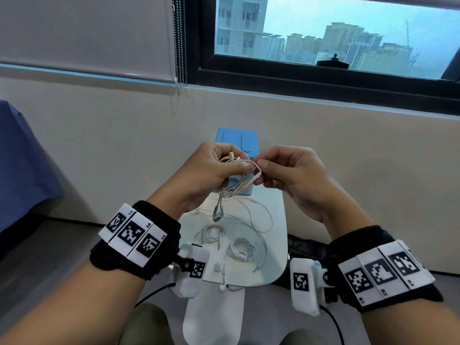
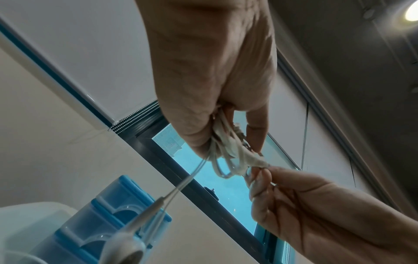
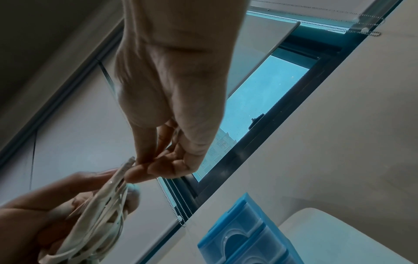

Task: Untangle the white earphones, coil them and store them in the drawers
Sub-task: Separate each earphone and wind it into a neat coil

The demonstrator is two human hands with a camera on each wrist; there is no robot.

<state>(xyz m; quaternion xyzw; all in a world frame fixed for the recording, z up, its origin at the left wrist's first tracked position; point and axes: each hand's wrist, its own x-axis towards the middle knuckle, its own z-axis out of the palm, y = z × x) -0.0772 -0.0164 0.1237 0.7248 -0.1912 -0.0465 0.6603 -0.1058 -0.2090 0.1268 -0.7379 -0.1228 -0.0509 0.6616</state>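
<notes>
Above the table my left hand grips a bundle of coiled white earphones. One earbud dangles below it. My right hand pinches the cable end at the bundle's right side, thumb against forefinger. The left wrist view shows the left hand round the looped earphones, with the right hand pinching a strand. In the right wrist view the right hand nips the earphones. The blue drawers stand behind the hands, partly hidden by them.
On the small white table lie two coiled white earphone sets and one loose uncoiled set with its plug near the front edge. A wall and window are behind. A blue cloth is at the left.
</notes>
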